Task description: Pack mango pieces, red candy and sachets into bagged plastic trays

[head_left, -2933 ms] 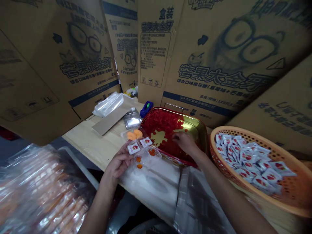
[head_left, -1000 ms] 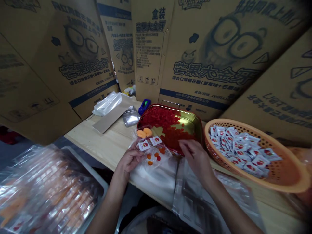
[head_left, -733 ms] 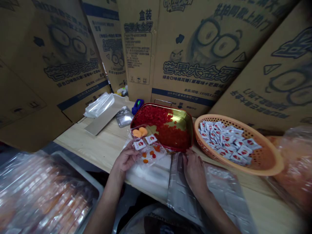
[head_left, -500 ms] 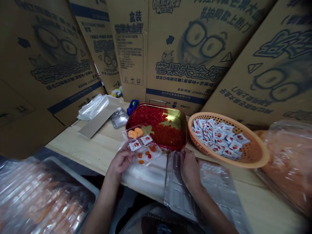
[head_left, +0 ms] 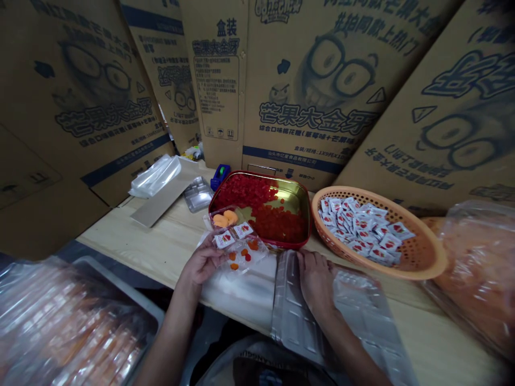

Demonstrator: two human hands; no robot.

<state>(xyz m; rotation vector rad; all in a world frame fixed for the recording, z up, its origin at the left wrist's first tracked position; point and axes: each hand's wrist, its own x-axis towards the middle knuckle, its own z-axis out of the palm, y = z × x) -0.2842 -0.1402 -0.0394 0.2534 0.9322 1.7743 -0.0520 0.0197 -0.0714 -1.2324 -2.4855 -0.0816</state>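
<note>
My left hand (head_left: 200, 264) grips the near left edge of a clear plastic tray (head_left: 237, 251) that holds orange pieces, small red candies and two white sachets. My right hand (head_left: 317, 276) lies palm down with fingers curled on a stack of clear lids (head_left: 358, 311) at the table's near edge. Just beyond both hands stands a red and gold tin tray (head_left: 300, 198) with red candies (head_left: 277, 222). To its right is an orange basket (head_left: 422, 257) of white sachets (head_left: 362, 228).
Printed cardboard boxes (head_left: 322, 91) wall the back of the wooden table (head_left: 169, 241). A blue tape dispenser (head_left: 220, 174), a metal tray (head_left: 198, 194) and plastic bags (head_left: 155, 176) lie at the back left. Bagged packs fill a bin (head_left: 60, 321) at lower left and a bag (head_left: 475, 268) at right.
My right hand left the red candies in the tin tray and came down onto the stack of clear lids. More red candies lie in the held tray. My left hand stayed.
</note>
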